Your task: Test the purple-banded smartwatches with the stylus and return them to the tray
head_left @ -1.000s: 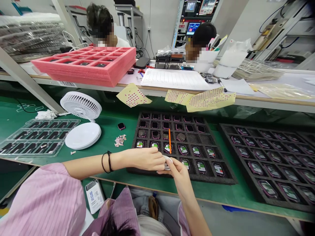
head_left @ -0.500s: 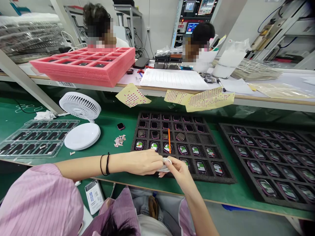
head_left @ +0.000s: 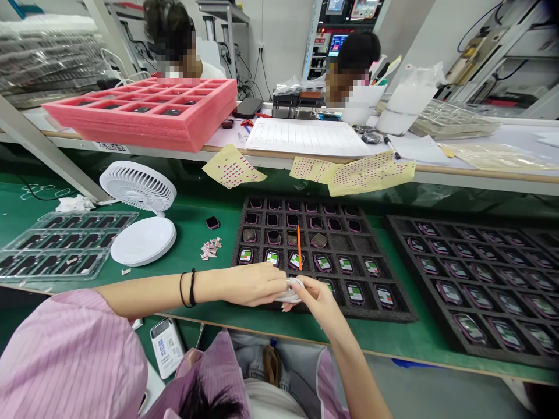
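Above the front of a black foam tray [head_left: 239,247], my left hand [head_left: 255,284] and my right hand [head_left: 317,299] meet around a small white curved piece [head_left: 290,290]. Both hands pinch it, and my fingers hide much of it, so its exact kind is hard to tell. Below and behind my hands, smartwatch-like devices [head_left: 323,263] with green-and-red screens sit in the tray's pockets. An orange stick [head_left: 299,247] stands upright in the tray just beyond my hands.
A second black foam tray [head_left: 406,233] holds similar devices to the right. To the left are a white fan [head_left: 137,187], a clear plastic tray [head_left: 65,244] and small label scraps [head_left: 211,248]. A pink foam tray [head_left: 140,139] sits on the shelf ahead, near two co-workers [head_left: 356,64].
The whole view has drifted slightly left and up. My hands remain together on the white piece, which now shows more clearly as a curved loop.
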Motion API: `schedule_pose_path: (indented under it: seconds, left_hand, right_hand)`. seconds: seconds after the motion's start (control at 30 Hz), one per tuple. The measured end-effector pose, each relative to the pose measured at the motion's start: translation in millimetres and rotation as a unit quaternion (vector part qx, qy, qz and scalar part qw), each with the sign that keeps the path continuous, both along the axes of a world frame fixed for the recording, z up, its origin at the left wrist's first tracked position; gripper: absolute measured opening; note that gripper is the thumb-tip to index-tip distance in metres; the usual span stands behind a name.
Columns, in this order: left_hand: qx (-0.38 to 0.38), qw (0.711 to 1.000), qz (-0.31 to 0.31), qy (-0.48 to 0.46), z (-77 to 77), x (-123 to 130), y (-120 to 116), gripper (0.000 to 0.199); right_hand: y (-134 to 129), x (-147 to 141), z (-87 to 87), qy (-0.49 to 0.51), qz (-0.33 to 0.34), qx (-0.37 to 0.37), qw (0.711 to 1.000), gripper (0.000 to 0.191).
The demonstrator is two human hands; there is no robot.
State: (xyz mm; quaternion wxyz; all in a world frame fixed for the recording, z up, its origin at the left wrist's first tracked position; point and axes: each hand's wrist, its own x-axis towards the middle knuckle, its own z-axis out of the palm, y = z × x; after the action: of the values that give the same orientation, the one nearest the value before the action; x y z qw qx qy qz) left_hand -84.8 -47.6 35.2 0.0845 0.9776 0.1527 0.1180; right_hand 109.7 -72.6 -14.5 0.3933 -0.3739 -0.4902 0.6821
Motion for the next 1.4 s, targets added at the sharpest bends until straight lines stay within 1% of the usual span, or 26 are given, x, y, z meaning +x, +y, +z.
schedule_pose_path:
  seconds: [0.07,0.1,0.17,0.2,0.23,0.3,0.37,0.47,0.57,0.63,0.83,1.0,1.17,1.3,1.4]
  left_hand:
    - [0.011,0.999,0.041,-0.005,-4.8,0.6,3.0,0.022]
    - [0.014,0.998,0.065,-0.01,-7.1,1.2,4.2,0.024]
    - [0.011,0.994,0.108,-0.026,-11.7,2.8,5.5,0.025]
    - [0.01,0.991,0.126,-0.034,-14.1,3.8,5.5,0.025]
    - [0.01,0.989,0.14,-0.039,-16.4,5.0,5.2,0.025]
    - [0.021,0.987,0.156,-0.043,-21.2,7.4,4.0,0.025]
    - [0.047,0.986,0.157,-0.041,-25.5,9.5,2.4,0.026]
    - [0.09,0.985,0.146,-0.036,-30.3,11.6,0.3,0.025]
    - [0.116,0.984,0.134,-0.025,-32.7,12.8,-1.3,0.026]
    - [0.126,0.984,0.126,-0.022,-33.5,13.6,-2.2,0.027]
    - [0.135,0.983,0.121,-0.028,-34.8,14.5,-3.7,0.027]
    - [0.127,0.985,0.108,-0.037,-34.2,14.8,-4.8,0.028]
    - [0.114,0.988,0.102,-0.03,-31.2,16.1,-5.6,0.03]
    - [0.139,0.986,0.086,-0.006,-33.0,17.0,-7.1,0.026]
    - [0.146,0.987,0.073,-0.001,-35.8,17.3,-7.7,0.023]
  right_hand:
    - [0.2,1.2,-3.9,-0.01,-0.047,0.019,0.999,0.032]
    - [-0.3,2.0,-5.7,-0.023,-0.088,0.044,0.995,0.029]
    - [-2.3,3.5,-8.1,-0.066,-0.163,0.117,0.977,0.023]
    - [-3.6,4.1,-8.6,-0.093,-0.18,0.153,0.967,0.02]
    - [-4.8,4.4,-8.7,-0.12,-0.182,0.182,0.959,0.017]
    - [-6.6,4.3,-8.2,-0.164,-0.154,0.209,0.952,0.014]
    - [-6.6,3.5,-7.5,-0.187,-0.134,0.204,0.952,0.017]
    - [-3.7,3.0,-7.1,-0.195,-0.128,0.194,0.953,0.021]
    - [-0.1,4.5,-7.4,-0.195,-0.112,0.189,0.956,0.016]
    - [1.2,5.9,-7.6,-0.186,-0.092,0.169,0.963,0.016]
    - [0.7,7.6,-6.2,-0.149,-0.048,0.079,0.985,0.026]
    - [3.5,10.2,-5.9,-0.127,0.016,0.012,0.992,0.031]
    - [6.5,14.8,-6.9,-0.094,0.031,-0.01,0.995,0.036]
    - [5.9,19.7,-11.6,-0.133,0.062,-0.017,0.989,0.038]
    - [4.4,20.4,-14.6,-0.152,0.068,-0.021,0.986,0.036]
